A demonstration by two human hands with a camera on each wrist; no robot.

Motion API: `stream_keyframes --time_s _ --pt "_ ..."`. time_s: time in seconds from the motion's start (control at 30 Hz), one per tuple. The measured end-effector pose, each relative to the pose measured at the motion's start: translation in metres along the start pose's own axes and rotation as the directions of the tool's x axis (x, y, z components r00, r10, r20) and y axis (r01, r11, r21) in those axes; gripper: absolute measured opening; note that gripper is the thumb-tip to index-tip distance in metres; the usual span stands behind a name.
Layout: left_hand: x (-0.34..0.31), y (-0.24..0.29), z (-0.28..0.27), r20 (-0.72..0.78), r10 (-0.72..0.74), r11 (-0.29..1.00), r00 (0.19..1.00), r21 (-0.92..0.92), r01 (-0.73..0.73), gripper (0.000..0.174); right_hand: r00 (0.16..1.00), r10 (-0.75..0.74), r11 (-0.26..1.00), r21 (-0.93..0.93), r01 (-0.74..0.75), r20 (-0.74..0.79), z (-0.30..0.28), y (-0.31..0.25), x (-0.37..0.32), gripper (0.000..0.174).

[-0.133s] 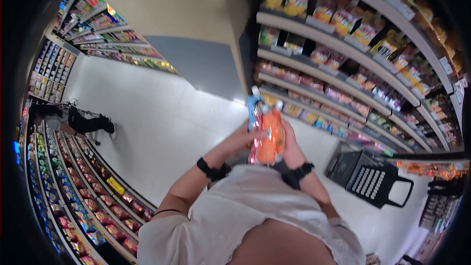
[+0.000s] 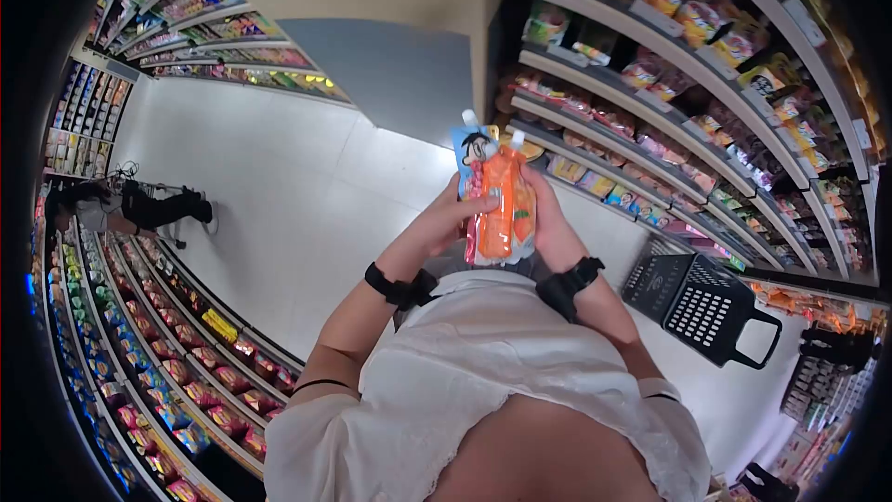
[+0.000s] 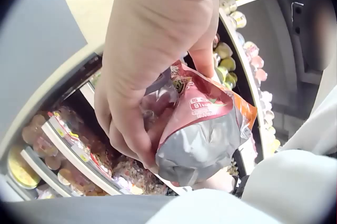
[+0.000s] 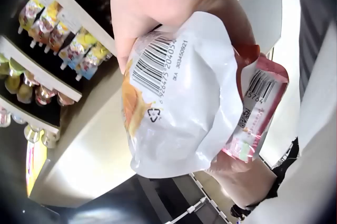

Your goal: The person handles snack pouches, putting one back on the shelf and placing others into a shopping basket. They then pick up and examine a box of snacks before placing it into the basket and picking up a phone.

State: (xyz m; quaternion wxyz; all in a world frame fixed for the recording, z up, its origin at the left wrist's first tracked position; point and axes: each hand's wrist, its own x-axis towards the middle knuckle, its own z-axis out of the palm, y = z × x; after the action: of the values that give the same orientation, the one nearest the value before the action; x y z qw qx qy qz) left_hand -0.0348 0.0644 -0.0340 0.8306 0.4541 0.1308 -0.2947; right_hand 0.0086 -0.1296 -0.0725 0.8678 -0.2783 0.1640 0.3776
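Orange pouch (image 2: pixel 500 207) upright, spout up

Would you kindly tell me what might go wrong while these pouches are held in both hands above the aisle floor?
Several glossy pouches are stacked between two hands: the left hand grips the pink pouch, the right hand the orange pouch, and the blue pouch seems only sandwiched behind, so it may slide out. The basket stands off to the right, not beneath them, so a dropped pouch would likely hit the floor.
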Motion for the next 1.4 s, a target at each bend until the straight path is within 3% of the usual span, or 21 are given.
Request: stream_keyframes --time_s 0.07,0.13,0.27,0.33,0.47,0.7,0.83,0.97,1.03,1.1,1.17,1.2,1.33,1.4 --pt "-0.034 0.035 -0.041 -0.035 0.027 1.0 0.999 0.012 -0.027 0.08 1.0 0.023 1.0 -0.01 -0.023 0.014 0.058 0.029 0.036 0.048" --pt "-0.05 0.054 -0.07 -0.043 0.166 0.985 0.985 -0.05 -0.168 0.076 0.999 0.021 1.0 -0.011 -0.021 0.026 0.093 0.049 0.059 0.049" --pt "-0.057 0.075 -0.127 -0.073 0.232 0.955 0.97 -0.172 -0.241 0.071 0.999 -0.016 0.999 -0.033 0.017 0.031 0.136 0.07 0.104 0.049" --pt "-0.063 0.094 -0.147 -0.106 0.352 0.92 0.93 -0.145 -0.365 0.066 0.999 -0.047 0.999 -0.027 0.047 0.024 0.16 0.082 0.122 0.048" --pt "-0.067 0.121 -0.182 -0.099 0.361 0.902 0.927 -0.216 -0.374 0.047 0.993 -0.109 0.993 -0.045 0.111 0.044 0.183 0.1 0.15 0.045" --pt "-0.07 0.165 -0.269 -0.114 0.345 0.835 0.931 -0.416 -0.361 0.038 0.991 -0.133 0.984 -0.119 0.133 0.008 0.233 0.133 0.219 0.044" --pt "-0.069 0.195 -0.338 -0.172 0.378 0.8 0.91 -0.434 -0.415 0.035 0.976 -0.179 0.976 -0.101 0.192 0.126 0.258 0.174 0.282 0.046" --pt "-0.077 0.247 -0.417 -0.219 0.379 0.806 0.899 -0.399 -0.437 0.035 0.975 -0.18 0.984 0.032 0.177 0.128 0.299 0.221 0.357 0.047" --pt "-0.081 0.285 -0.455 -0.232 0.362 0.846 0.903 -0.325 -0.423 0.035 0.991 -0.135 0.984 0.114 0.135 -0.01 0.323 0.24 0.394 0.052" --pt "-0.103 0.304 -0.498 -0.281 0.293 0.905 0.914 -0.227 -0.36 0.037 0.996 -0.089 0.972 0.216 0.089 -0.011 0.337 0.279 0.42 0.052" --pt "-0.116 0.335 -0.539 -0.29 0.328 0.912 0.899 -0.152 -0.382 0.039 0.969 -0.135 0.92 0.389 0.046 0.207 0.346 0.302 0.458 0.055" --pt "-0.122 0.348 -0.563 -0.288 0.321 0.91 0.902 -0.169 -0.378 0.04 0.935 -0.109 0.926 0.377 -0.027 0.337 0.365 0.306 0.467 0.059" --pt "-0.141 0.382 -0.632 -0.332 0.31 0.879 0.891 -0.257 -0.402 0.041 0.961 -0.052 0.97 0.244 -0.016 0.27 0.406 0.309 0.492 0.057" --pt "-0.142 0.388 -0.659 -0.398 0.236 0.885 0.886 -0.288 -0.365 0.037 0.982 -0.117 0.949 0.308 0.067 0.147 0.415 0.315 0.51 0.059"
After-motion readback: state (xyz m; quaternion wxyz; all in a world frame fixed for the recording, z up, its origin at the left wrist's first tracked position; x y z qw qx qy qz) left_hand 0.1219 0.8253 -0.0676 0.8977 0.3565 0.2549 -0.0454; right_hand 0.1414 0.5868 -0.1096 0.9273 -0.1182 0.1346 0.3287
